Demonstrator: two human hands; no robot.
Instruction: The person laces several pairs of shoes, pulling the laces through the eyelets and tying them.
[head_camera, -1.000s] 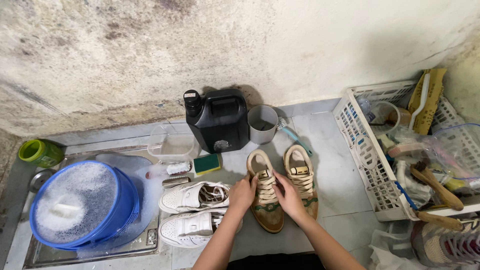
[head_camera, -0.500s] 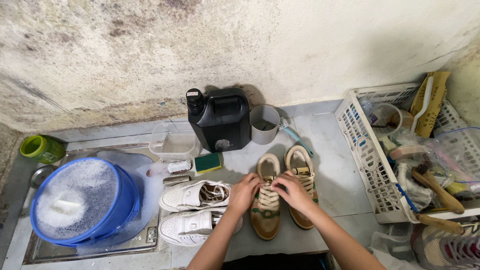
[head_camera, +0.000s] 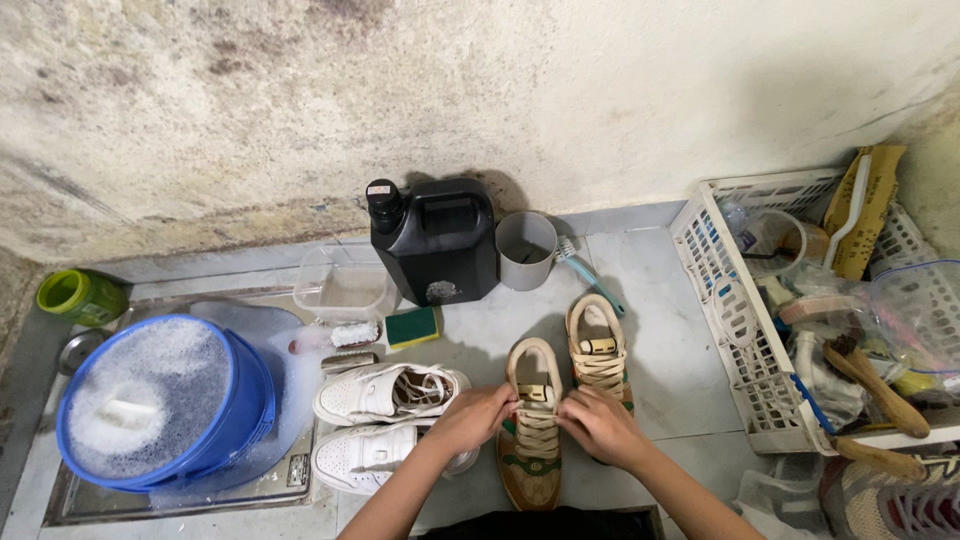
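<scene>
Your left hand (head_camera: 470, 418) and right hand (head_camera: 598, 427), both bare, no gloves, rings or watch showing, your forearms uncovered, no sleeves in view, dark clothing at the bottom edge

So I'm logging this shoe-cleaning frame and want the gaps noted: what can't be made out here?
Head view:
- Laces of the brown sneaker: covered by the left hand and right hand.
- Blue bucket: foam hides its contents.
- Striped shoe: cut by the frame corner.
- White basket: contents jumbled.

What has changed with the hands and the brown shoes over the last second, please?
Both hands moved from the pair onto the nearer brown shoe: the left hand and the right hand now pinch its laces. The other brown shoe, white sneakers and blue basin stayed put.
</scene>
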